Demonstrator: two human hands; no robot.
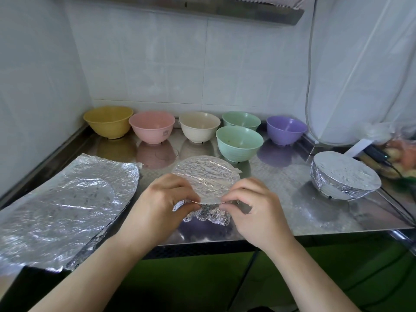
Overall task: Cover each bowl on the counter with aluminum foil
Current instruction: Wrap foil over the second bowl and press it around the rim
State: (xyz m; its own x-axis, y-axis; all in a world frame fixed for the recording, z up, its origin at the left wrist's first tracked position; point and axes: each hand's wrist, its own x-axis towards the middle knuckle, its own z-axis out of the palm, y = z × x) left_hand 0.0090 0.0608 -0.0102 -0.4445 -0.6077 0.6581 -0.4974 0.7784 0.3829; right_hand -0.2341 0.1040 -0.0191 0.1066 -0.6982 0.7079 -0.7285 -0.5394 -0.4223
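A bowl under a crinkled foil sheet (206,176) stands at the counter's front middle. My left hand (166,199) and my right hand (252,203) both pinch the foil's near edge against the bowl's rim. A foil-covered bowl (344,179) sits at the right. Along the back stand uncovered bowls: yellow (108,121), pink (152,127), cream (199,127), two green (239,143) (241,120) and purple (286,130). Spare foil sheets (67,199) lie flat at the left.
The steel counter (281,199) ends in a front edge just below my wrists. Tiled walls close the left and back. A cable (307,86) hangs at the back right, and a box with black cords and bagged food (382,154) crowds the far right.
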